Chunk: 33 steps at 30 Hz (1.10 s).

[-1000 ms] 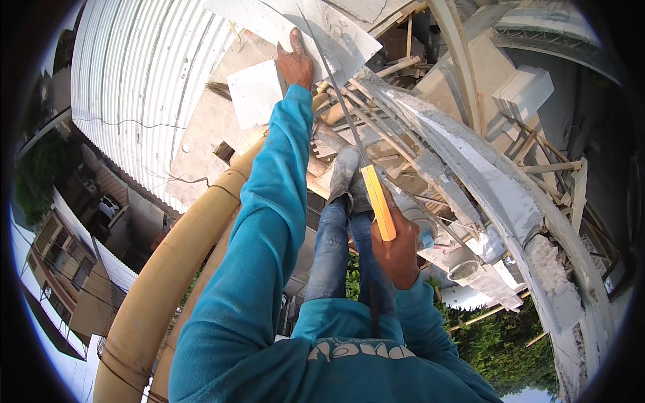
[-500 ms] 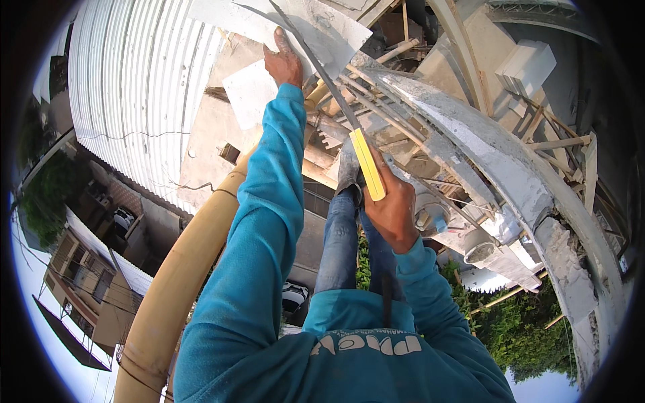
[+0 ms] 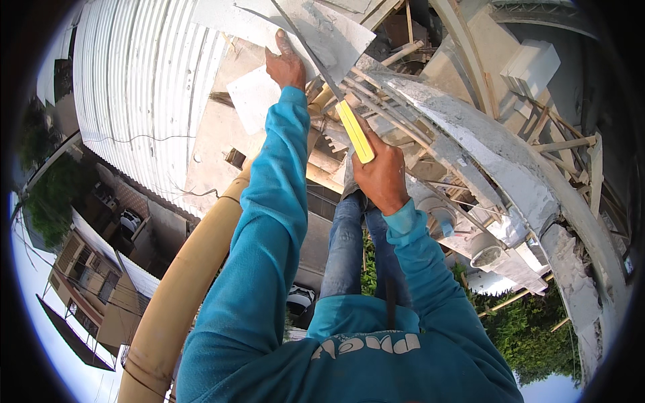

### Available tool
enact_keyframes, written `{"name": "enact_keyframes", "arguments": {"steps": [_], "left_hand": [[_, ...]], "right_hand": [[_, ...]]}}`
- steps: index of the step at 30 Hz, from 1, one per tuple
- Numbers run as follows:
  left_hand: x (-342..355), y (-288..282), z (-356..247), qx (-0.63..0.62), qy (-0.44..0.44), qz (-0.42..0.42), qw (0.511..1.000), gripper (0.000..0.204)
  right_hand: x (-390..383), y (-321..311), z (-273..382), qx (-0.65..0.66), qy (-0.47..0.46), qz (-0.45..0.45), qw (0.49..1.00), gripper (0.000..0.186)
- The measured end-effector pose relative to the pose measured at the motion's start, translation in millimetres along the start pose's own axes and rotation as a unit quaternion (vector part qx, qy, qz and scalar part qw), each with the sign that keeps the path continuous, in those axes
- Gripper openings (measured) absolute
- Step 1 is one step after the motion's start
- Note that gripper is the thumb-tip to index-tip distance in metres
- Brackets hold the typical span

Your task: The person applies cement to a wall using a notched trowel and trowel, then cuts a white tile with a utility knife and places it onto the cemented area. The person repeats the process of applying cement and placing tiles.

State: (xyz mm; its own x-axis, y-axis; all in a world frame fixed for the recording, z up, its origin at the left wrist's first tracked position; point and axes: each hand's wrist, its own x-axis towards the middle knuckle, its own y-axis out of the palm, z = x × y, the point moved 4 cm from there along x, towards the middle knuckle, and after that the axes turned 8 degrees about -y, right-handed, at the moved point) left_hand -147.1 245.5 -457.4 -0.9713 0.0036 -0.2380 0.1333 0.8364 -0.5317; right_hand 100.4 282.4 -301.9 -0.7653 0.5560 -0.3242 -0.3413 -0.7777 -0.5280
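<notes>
My right hand (image 3: pixel 383 173) is closed round the yellow handle of a handsaw (image 3: pixel 354 131). The saw's long dark blade runs up and to the left, across a pale grey-white board (image 3: pixel 339 40) at the top of the view. My left hand (image 3: pixel 285 64) grips that board's near edge, left of the blade, with its thumb on top and the other fingers partly hidden. Below the left hand, a second white board piece (image 3: pixel 247 101) lies lower down, partly behind my wrist.
A thick bamboo pole (image 3: pixel 181 282) passes along my left side. White corrugated roofing (image 3: pixel 148 80) spreads at upper left. A rough curved concrete ledge (image 3: pixel 484 148) sweeps down the right. Buckets (image 3: pixel 485 250), bamboo poles and a white block stack (image 3: pixel 531 67) are there too. Ground and greenery show far below.
My right hand has moved up and to the left with the saw, pushing the blade farther across the board. My left hand keeps its grip in nearly the same place.
</notes>
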Motion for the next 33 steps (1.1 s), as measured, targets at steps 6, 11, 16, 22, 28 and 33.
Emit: {"name": "enact_keyframes", "arguments": {"steps": [6, 11, 16, 22, 28, 33], "left_hand": [[3.5, -7.4, 5.4, 0.028, -0.059, -0.006, 0.998, 0.103], [-3.7, -5.1, 13.7, 0.031, -0.047, -0.013, 0.998, 0.102], [2.3, 4.9, -9.6, 0.116, -0.061, -0.014, 0.991, 0.100], [1.2, -10.3, 11.9, 0.080, -0.046, -0.047, 0.995, 0.104], [8.1, 1.5, -1.1, 0.091, -0.058, -0.018, 0.994, 0.104], [3.7, -3.8, 6.3, 0.120, -0.061, -0.046, 0.990, 0.104]], "right_hand": [[-111.2, -29.4, -2.2, 0.061, -0.028, -0.029, 0.997, 0.059], [-84.6, -23.4, -9.3, 0.042, 0.019, 0.004, 0.999, 0.060], [1.1, 5.5, -7.4, -0.015, 0.013, -0.016, 1.000, 0.061], [-149.4, -41.2, -9.2, 0.040, -0.016, -0.045, 0.998, 0.062], [-9.1, 19.3, -27.2, 0.014, 0.019, -0.027, 0.999, 0.044], [-124.0, -22.4, -25.8, 0.086, 0.013, -0.057, 0.995, 0.059]]}}
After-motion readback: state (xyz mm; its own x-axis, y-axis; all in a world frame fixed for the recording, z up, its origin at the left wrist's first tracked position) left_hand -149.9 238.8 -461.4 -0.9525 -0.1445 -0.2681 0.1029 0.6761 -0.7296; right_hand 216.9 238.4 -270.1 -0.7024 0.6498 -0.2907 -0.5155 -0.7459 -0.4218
